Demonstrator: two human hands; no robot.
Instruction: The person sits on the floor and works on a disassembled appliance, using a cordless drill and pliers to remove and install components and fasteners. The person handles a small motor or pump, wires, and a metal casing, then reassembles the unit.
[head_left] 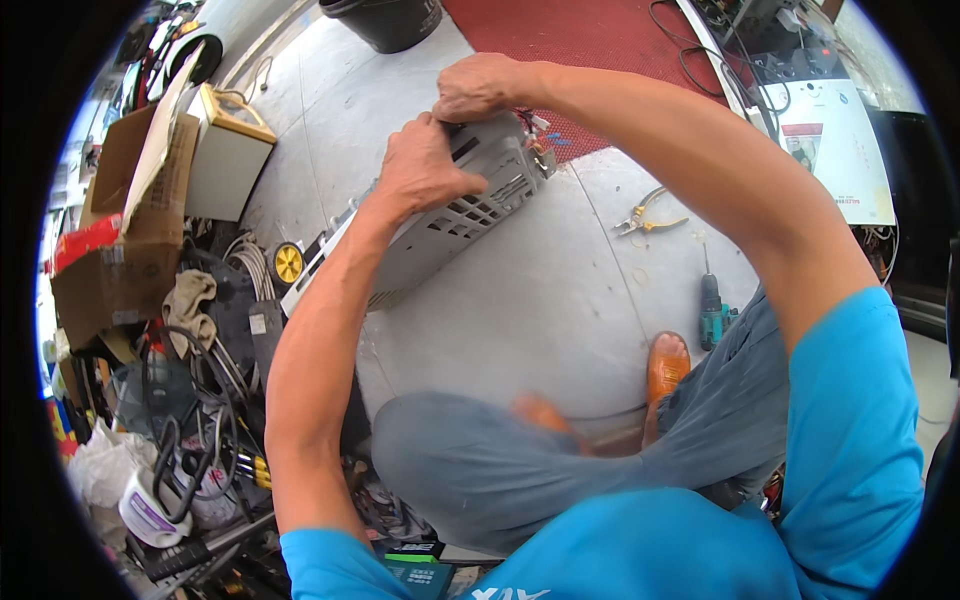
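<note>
A grey metal appliance casing (428, 240) with rows of vent slots stands tilted on the floor in front of me. Loose wires and small fittings (541, 155) stick out of its far right end. My left hand (425, 168) grips the casing's upper edge, fingers over the far side and thumb on the slotted face. Just beyond it, my right hand (478, 88) is closed at the same edge; whatever its fingers hold is hidden. Yellow-handled pliers (638, 217) lie to the right of the casing. Closer to my foot is a teal and black cordless drill (711, 310) with a long bit.
At the left are an open cardboard box (140, 250), a yellow-rimmed white box (225, 150), coiled hoses, cables and a white bottle (150, 510). A black bucket (390, 25) and red mat (590, 50) lie ahead. A white panel (835, 150) stands at right.
</note>
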